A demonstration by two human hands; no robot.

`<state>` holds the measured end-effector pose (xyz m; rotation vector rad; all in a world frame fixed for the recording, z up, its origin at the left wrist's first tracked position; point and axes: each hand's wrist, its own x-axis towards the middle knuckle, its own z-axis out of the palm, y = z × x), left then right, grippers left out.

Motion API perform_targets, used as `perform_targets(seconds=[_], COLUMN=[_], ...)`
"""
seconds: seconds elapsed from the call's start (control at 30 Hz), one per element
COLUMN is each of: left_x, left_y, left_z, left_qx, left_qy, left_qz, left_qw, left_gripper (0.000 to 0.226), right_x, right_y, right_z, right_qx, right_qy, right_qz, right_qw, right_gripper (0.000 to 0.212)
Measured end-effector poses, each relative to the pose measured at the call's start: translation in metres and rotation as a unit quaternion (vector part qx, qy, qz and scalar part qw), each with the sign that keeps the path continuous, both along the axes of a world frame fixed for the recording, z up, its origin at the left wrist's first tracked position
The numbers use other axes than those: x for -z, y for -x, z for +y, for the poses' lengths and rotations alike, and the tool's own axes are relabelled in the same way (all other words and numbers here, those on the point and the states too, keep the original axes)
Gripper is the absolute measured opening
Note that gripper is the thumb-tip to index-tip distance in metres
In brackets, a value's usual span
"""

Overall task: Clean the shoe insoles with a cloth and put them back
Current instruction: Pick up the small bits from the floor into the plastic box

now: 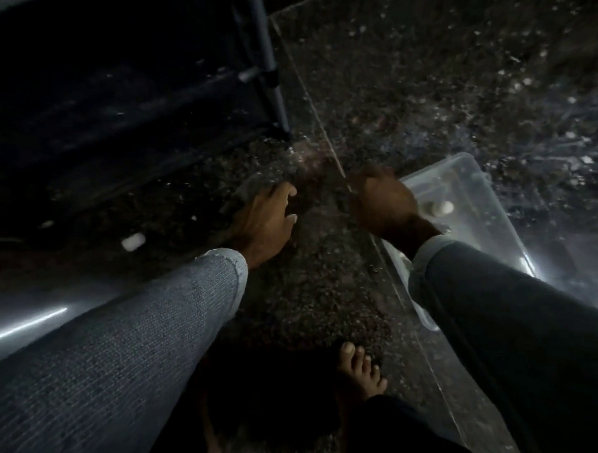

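Left hand (263,221) reaches down to the speckled floor (322,296), fingers (285,193) spread over a dim grey shape just beyond them, perhaps the cloth or an insole; contact unclear. Right hand (382,201) is curled above the clear plastic box (481,186); contents indiscernible.

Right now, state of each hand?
Left hand: fingers spread, reaching down over a dim grey thing on the floor; grip not clear.
Right hand: fingers curled, by the clear plastic box; contents cannot be told.
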<state>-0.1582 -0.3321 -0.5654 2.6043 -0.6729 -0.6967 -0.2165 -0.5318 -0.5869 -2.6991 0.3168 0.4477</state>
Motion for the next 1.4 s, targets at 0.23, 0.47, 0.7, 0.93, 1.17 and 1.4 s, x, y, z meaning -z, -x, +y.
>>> perform_targets(seconds=[0.23, 0.47, 0.7, 0.93, 1.17, 1.4], left_x=[-0.007, 0.012, 0.040, 0.057, 0.072, 0.090], left_y=[-0.012, -0.008, -0.024, -0.042, -0.060, -0.031], left_z=[0.088, 0.175, 0.250, 0.270, 0.273, 0.274], left_qx=[-0.073, -0.145, -0.181, -0.196, -0.157, -0.129], left_qy=[-0.052, -0.060, -0.096, -0.084, -0.087, -0.168], left_qz=[0.012, 0.029, 0.011, -0.015, 0.011, 0.037], left_qw=[0.996, 0.987, 0.979, 0.977, 0.984, 0.977], left_gripper=[0.037, 0.026, 0.046, 0.044, 0.043, 0.043], right_x=[-0.006, -0.003, 0.017, 0.029, 0.034, 0.035], right_y=[-0.054, -0.082, -0.086, -0.087, -0.087, -0.078], right_z=[0.116, 0.203, 0.259, 0.286, 0.294, 0.291], right_qx=[-0.114, -0.171, -0.215, -0.221, -0.228, -0.232], right_qy=[-0.017, -0.028, -0.035, -0.036, -0.033, -0.040], right_qz=[0.034, 0.027, 0.050, 0.058, 0.069, 0.055], right_qw=[0.993, 0.985, 0.975, 0.973, 0.971, 0.970], right_gripper=[0.040, 0.041, 0.043, 0.041, 0.040, 0.042])
